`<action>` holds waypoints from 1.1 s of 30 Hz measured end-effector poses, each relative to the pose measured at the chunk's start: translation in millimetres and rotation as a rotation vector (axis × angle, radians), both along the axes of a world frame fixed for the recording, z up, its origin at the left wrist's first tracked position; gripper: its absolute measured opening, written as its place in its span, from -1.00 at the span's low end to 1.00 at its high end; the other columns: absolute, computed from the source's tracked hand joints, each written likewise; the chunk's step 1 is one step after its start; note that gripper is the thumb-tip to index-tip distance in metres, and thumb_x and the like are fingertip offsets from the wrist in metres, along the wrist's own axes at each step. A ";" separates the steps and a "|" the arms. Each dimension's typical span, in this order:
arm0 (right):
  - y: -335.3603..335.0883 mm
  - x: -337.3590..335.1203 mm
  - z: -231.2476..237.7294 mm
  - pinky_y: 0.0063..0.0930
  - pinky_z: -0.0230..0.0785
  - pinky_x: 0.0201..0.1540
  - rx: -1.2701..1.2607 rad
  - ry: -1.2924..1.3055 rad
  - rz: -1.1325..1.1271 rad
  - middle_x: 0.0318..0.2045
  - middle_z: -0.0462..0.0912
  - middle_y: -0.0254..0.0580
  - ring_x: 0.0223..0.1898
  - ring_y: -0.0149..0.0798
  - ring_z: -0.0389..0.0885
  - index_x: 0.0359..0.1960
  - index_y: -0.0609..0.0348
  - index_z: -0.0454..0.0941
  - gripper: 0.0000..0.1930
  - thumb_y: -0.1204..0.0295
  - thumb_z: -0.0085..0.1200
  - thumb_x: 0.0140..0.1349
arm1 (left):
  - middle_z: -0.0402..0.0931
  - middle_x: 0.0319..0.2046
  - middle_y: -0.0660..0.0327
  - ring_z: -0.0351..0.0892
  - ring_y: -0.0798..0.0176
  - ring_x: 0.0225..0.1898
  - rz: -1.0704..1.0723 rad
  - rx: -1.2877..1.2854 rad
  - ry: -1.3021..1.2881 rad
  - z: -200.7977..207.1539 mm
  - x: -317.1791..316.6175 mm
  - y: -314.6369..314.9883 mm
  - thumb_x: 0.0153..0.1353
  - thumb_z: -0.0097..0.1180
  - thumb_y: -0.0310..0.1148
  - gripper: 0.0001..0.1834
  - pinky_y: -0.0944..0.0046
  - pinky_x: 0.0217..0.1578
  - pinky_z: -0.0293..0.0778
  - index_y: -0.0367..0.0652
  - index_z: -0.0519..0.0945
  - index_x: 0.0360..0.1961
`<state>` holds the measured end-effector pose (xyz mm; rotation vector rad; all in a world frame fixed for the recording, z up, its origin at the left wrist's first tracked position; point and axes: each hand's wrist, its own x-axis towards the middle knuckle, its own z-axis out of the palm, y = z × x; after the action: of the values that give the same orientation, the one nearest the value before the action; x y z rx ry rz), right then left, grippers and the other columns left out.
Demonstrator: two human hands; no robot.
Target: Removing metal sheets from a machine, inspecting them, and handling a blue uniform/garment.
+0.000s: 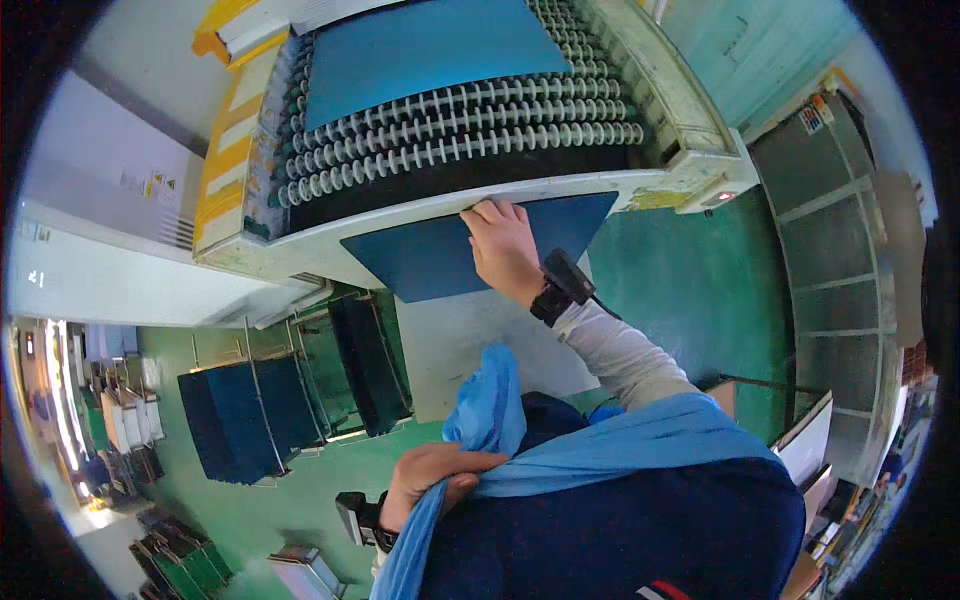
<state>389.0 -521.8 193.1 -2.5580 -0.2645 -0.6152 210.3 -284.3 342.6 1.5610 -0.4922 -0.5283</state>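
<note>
My right hand (502, 245) has its fingers curled over the upper edge of a dark blue flat panel (420, 252), just in front of a roller conveyor (460, 143). The panel hangs tilted below the machine's white front rail. Low in the view, near my body, my left hand (430, 480) is closed on a light blue cloth (600, 440). That cloth stretches across my front toward my right arm, and a bunched end of it sticks up beside the hand. On the conveyor rollers lies a brighter blue sheet (435, 50).
A pale grey board (450, 345) is beneath the panel. Wire racks holding dark blue panels (225, 415) stand on the green floor at left. A metal-framed cabinet (830, 270) stands at right. The conveyor's side wall has yellow and white stripes (228, 170).
</note>
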 end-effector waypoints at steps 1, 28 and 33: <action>-0.8 -0.6 -3.6 -0.12 0.26 0.09 -0.031 0.009 0.007 -0.05 0.50 -0.19 0.06 -0.06 0.42 0.02 0.21 0.55 -0.58 0.54 0.15 0.05 | 0.60 -0.57 0.06 0.52 0.23 -0.60 0.021 -0.029 -0.024 -3.8 -2.6 -0.8 0.29 0.11 0.01 -0.49 0.25 -0.52 0.35 -0.31 0.74 -0.19; 15.0 -41.4 -9.1 -0.13 0.31 -0.11 -0.077 -0.108 0.034 -0.27 0.48 -0.18 -0.18 -0.04 0.47 -0.25 0.12 0.52 -0.77 0.56 0.16 0.01 | 0.62 -0.49 0.08 0.57 0.15 -0.50 0.021 -0.050 -0.116 2.6 -60.2 19.2 0.32 0.16 -0.16 -0.66 0.23 -0.38 0.45 -0.23 0.73 -0.12; 21.6 -45.9 -21.3 -0.01 0.36 -0.37 -0.105 0.192 0.226 -0.57 0.53 -0.03 -0.42 0.15 0.56 -0.33 0.21 0.48 -0.87 0.55 0.05 0.04 | 0.62 -0.48 0.07 0.60 0.12 -0.48 0.002 -0.007 -0.087 -2.1 -72.9 30.8 0.34 0.14 -0.15 -0.66 0.22 -0.36 0.48 -0.20 0.73 -0.12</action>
<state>343.1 -500.2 171.8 -2.6137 -0.5219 -0.2765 137.4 -253.5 340.5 1.5828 -0.5578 -0.4585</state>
